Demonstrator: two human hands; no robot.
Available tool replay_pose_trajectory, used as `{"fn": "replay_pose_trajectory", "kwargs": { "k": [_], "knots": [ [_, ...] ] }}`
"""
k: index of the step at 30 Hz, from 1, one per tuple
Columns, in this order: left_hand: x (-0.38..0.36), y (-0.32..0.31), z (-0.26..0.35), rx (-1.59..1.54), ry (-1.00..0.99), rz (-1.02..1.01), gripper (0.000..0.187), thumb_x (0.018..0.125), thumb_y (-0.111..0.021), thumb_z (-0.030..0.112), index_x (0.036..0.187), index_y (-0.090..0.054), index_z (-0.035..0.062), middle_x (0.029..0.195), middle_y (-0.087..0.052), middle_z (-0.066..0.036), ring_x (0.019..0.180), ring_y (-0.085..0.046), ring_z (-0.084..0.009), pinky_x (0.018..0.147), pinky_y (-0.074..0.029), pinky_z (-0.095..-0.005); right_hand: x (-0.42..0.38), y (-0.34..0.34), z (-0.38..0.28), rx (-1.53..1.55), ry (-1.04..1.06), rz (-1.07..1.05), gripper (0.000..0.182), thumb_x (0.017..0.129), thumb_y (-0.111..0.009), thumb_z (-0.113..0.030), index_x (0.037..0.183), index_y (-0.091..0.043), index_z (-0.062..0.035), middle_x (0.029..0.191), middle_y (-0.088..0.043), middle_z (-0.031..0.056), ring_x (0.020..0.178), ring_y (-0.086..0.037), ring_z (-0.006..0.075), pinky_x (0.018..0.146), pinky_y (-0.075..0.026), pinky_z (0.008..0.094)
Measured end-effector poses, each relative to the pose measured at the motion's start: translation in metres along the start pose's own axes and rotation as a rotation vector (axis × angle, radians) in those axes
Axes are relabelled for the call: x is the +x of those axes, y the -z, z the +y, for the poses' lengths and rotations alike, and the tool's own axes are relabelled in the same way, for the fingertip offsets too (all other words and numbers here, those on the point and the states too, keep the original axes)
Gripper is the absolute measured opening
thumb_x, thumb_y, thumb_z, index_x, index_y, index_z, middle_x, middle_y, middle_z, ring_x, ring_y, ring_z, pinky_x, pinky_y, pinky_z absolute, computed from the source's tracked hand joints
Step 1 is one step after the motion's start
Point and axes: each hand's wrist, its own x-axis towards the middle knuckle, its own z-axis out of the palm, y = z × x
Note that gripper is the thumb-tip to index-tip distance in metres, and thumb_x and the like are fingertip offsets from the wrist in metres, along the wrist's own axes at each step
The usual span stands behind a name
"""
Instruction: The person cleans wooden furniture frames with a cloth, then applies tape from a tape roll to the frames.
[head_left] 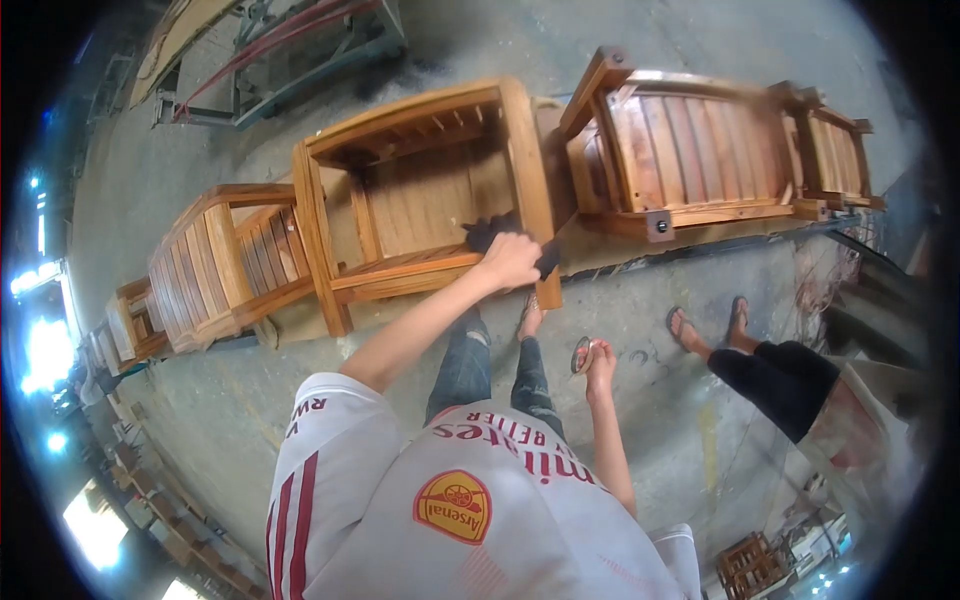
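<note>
My left hand (512, 260) reaches forward and is closed over a black cloth (488, 232), whose ends stick out on both sides of the fingers. It presses the cloth against a corner of a wooden furniture frame (318, 215), where the lower rail meets the right-hand post. Slats and a pale panel show inside the frame. My right hand (598, 366) hangs low at my right side, apart from the furniture. Its fingers are curled round a small roundish thing with a dark rim (581, 355); its kind is too small to make out.
Slatted wooden furniture (215, 265) stands left of the frame, and another slatted piece (700, 145) stands close on its right. A metal-framed stand (300, 65) is behind. A person in dark trousers (775, 385) and sandals is at the right on the concrete floor (640, 300).
</note>
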Motion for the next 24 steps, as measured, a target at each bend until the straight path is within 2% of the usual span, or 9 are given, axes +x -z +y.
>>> {"fn": "replay_pose_trajectory", "kwargs": {
  "k": [3,6,10,11,12,14,17,19,24],
  "knots": [
    [-0.016,0.052,0.06,-0.188,0.086,0.014,0.02,0.068,-0.06,0.019,0.073,-0.069,0.0022,0.074,-0.065,-0.025,0.075,-0.064,-0.043,0.072,-0.052,-0.0501,-0.025,0.017,-0.024,-0.022,0.045,-0.071,0.01,0.098,-0.044,-0.011,0.105,-0.049,-0.0069,0.08,-0.064,0.0093,0.059,-0.055,0.0127,0.054,-0.045,0.0262],
    [0.001,0.124,0.14,-0.492,0.074,0.4,0.018,0.069,-0.062,0.016,0.077,-0.067,0.0,0.077,-0.064,-0.025,0.079,-0.064,-0.0415,0.072,-0.051,-0.0453,-0.055,0.028,-0.044,-0.215,0.14,-0.166,0.014,0.096,-0.046,-0.01,0.108,-0.051,-0.0064,0.085,-0.065,0.0099,0.065,-0.059,0.0144,0.062,-0.049,0.0279],
    [0.057,0.194,0.224,-0.503,-0.235,0.83,0.016,0.073,-0.062,0.011,0.085,-0.069,0.0028,0.078,-0.065,-0.022,0.08,-0.064,-0.0416,0.072,-0.05,-0.0442,-0.089,0.032,-0.067,-0.287,0.307,-0.375,0.019,0.097,-0.048,-0.005,0.116,-0.049,-0.0028,0.086,-0.064,0.0084,0.069,-0.06,0.0126,0.065,-0.051,0.0271],
    [0.047,0.221,0.252,-0.568,-0.23,0.762,0.022,0.071,-0.062,0.008,0.092,-0.067,0.0028,0.083,-0.066,-0.022,0.085,-0.064,-0.0407,0.076,-0.05,-0.0444,-0.104,0.028,-0.074,-0.267,0.334,-0.407,0.019,0.097,-0.048,-0.005,0.116,-0.049,-0.0025,0.087,-0.064,0.0084,0.07,-0.06,0.0125,0.066,-0.051,0.0271],
    [0.062,0.219,0.257,-0.5,-0.281,0.8,0.041,0.072,-0.062,0.004,0.113,-0.06,0.0049,0.095,-0.067,-0.022,0.093,-0.064,-0.0395,0.084,-0.05,-0.0426,-0.117,0.021,-0.087,-0.25,0.368,-0.443,0.019,0.097,-0.048,-0.004,0.116,-0.049,-0.0022,0.087,-0.064,0.0084,0.071,-0.06,0.0124,0.067,-0.051,0.027],
    [0.047,0.222,0.269,-0.377,-0.406,0.592,0.067,0.074,-0.064,0.003,0.136,-0.042,0.012,0.122,-0.056,-0.018,0.114,-0.055,-0.0362,0.095,-0.045,-0.0441,-0.14,0.008,-0.111,-0.228,0.465,-0.501,0.02,0.098,-0.048,-0.005,0.117,-0.048,-0.0027,0.09,-0.064,0.0092,0.073,-0.06,0.0132,0.069,-0.05,0.0275],
    [-0.022,0.214,0.252,0.008,-0.59,0.427,0.064,0.074,-0.068,0.007,0.135,-0.05,0.0143,0.121,-0.057,-0.012,0.119,-0.052,-0.0283,0.099,-0.038,-0.0447,-0.174,-0.016,-0.145,-0.194,0.622,-0.558,0.02,0.098,-0.048,-0.007,0.118,-0.046,-0.004,0.092,-0.064,0.0109,0.076,-0.06,0.0149,0.073,-0.049,0.0284],
    [-0.07,0.218,0.234,-0.173,-0.545,0.236,0.045,0.075,-0.073,0.014,0.12,-0.064,0.0094,0.112,-0.065,-0.011,0.11,-0.059,-0.0285,0.094,-0.043,-0.0421,-0.197,-0.039,-0.169,-0.155,0.707,-0.57,0.019,0.099,-0.048,-0.007,0.118,-0.046,-0.0038,0.093,-0.063,0.0114,0.078,-0.06,0.015,0.074,-0.048,0.0281],
    [-0.153,0.229,0.184,-0.438,-0.424,0.297,0.04,0.074,-0.077,0.019,0.11,-0.068,0.0027,0.108,-0.068,-0.014,0.098,-0.066,-0.0273,0.085,-0.051,-0.0356,-0.253,-0.1,-0.216,-0.07,0.819,-0.708,0.043,0.097,-0.045,0.002,0.139,-0.038,-0.0071,0.097,-0.062,0.0109,0.076,-0.059,0.0121,0.075,-0.049,0.0256]
  ]
}}
